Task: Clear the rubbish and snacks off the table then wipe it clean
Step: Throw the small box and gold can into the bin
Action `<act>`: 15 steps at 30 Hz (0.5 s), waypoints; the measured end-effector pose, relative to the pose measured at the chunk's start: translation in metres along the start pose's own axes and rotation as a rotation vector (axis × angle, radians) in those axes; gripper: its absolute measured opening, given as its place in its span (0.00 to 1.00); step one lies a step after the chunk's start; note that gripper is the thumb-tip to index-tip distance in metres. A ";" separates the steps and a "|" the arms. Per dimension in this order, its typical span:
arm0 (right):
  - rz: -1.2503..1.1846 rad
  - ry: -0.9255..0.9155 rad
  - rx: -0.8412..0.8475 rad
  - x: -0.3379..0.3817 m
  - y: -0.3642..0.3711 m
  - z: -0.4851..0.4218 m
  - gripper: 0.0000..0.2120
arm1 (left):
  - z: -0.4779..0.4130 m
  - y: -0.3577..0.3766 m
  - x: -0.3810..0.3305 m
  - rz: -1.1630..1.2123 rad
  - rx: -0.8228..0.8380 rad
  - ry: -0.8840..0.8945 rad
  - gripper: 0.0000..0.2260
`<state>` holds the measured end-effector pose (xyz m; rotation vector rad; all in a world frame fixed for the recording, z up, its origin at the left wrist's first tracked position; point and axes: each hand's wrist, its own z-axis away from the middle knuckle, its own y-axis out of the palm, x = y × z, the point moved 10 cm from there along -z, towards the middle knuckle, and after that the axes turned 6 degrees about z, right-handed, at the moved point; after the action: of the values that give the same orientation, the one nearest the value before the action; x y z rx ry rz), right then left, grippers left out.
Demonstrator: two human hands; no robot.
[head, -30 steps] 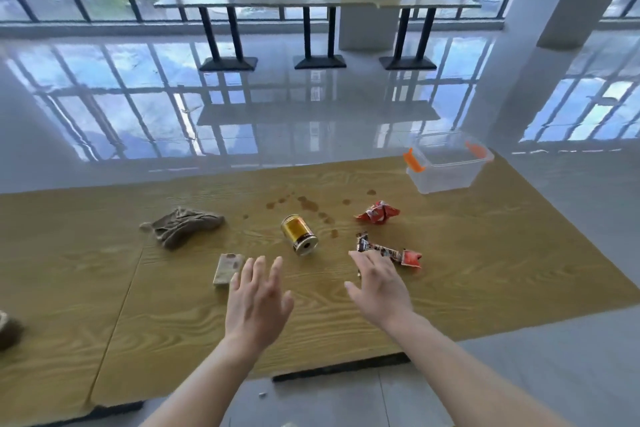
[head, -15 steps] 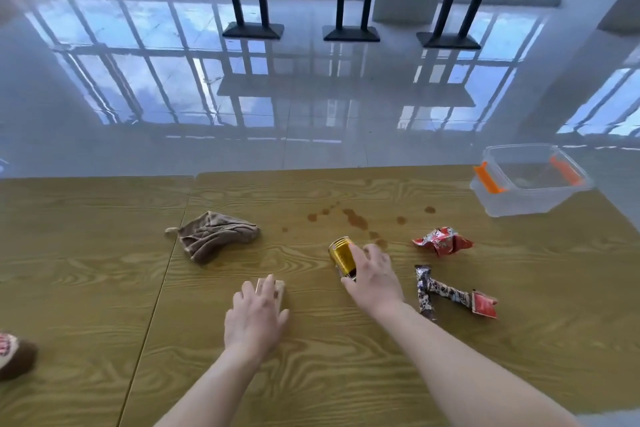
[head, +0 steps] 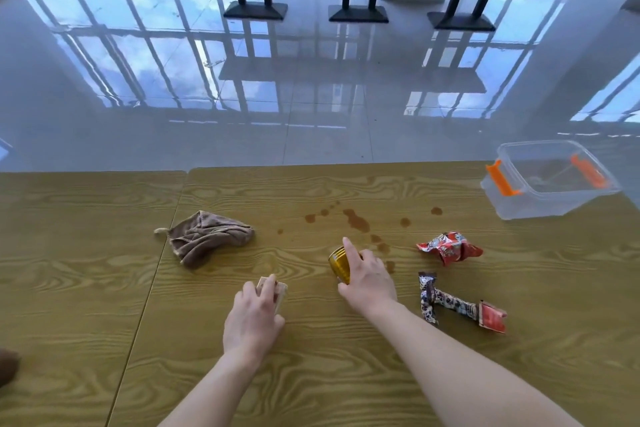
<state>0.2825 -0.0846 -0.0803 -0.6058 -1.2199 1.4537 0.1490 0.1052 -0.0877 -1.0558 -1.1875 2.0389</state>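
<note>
Both hands are down on the wooden table (head: pixel 346 374) at once. The right hand (head: pixel 369 282) is wrapped over a gold can (head: pixel 338 262) lying on its side, index finger stretched along its top, so it looks closed on the can. The left hand (head: pixel 254 314) covers a small beige packet (head: pixel 277 289); its fingers curl over it, but whether they actually pinch it or only rest on it I cannot tell. From the can, brown spill stains (head: pixel 356 220) sit at about 1 o'clock, a crumpled red wrapper (head: pixel 450 248) at 3 o'clock, a twisted dark wrapper (head: pixel 450 303) at 4 o'clock, a brown cloth (head: pixel 207 236) at 10 o'clock, and a clear bin (head: pixel 550 180) with orange clips far off at 2 o'clock. The likely trouble: the can, being round and on its side, could roll away or dribble leftover liquid if lifted mouth-down, and the flat packet may slide instead of lifting.
</note>
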 end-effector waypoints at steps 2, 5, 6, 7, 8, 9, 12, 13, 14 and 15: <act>-0.019 0.008 -0.016 -0.006 -0.003 0.007 0.43 | 0.000 -0.006 -0.013 0.013 -0.026 0.046 0.33; -0.039 0.022 -0.057 -0.016 -0.011 0.021 0.42 | -0.001 -0.013 -0.036 0.027 -0.050 0.124 0.34; -0.048 0.027 -0.074 -0.019 -0.013 0.026 0.42 | -0.001 -0.015 -0.044 0.030 -0.054 0.150 0.34; -0.057 0.034 -0.092 -0.022 -0.016 0.032 0.42 | 0.000 -0.016 -0.052 0.031 -0.058 0.176 0.34; -0.065 0.044 -0.110 -0.026 -0.019 0.039 0.41 | 0.002 -0.017 -0.059 0.031 -0.060 0.203 0.34; -0.074 0.054 -0.130 -0.030 -0.022 0.045 0.41 | 0.005 -0.018 -0.067 0.032 -0.060 0.231 0.34; -0.106 0.091 -0.193 -0.046 -0.029 0.069 0.41 | 0.016 -0.016 -0.093 0.047 -0.047 0.315 0.33; -0.120 0.107 -0.210 -0.052 -0.031 0.079 0.41 | 0.021 -0.014 -0.102 0.051 -0.041 0.342 0.33; -0.131 0.127 -0.226 -0.060 -0.033 0.089 0.41 | 0.026 -0.012 -0.113 0.051 -0.033 0.371 0.33; -0.138 0.148 -0.244 -0.069 -0.035 0.100 0.41 | 0.032 -0.009 -0.124 0.049 -0.024 0.401 0.33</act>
<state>0.2289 -0.1884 -0.0316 -0.7640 -1.3044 1.1340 0.1893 -0.0003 -0.0266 -1.4353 -0.9854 1.7390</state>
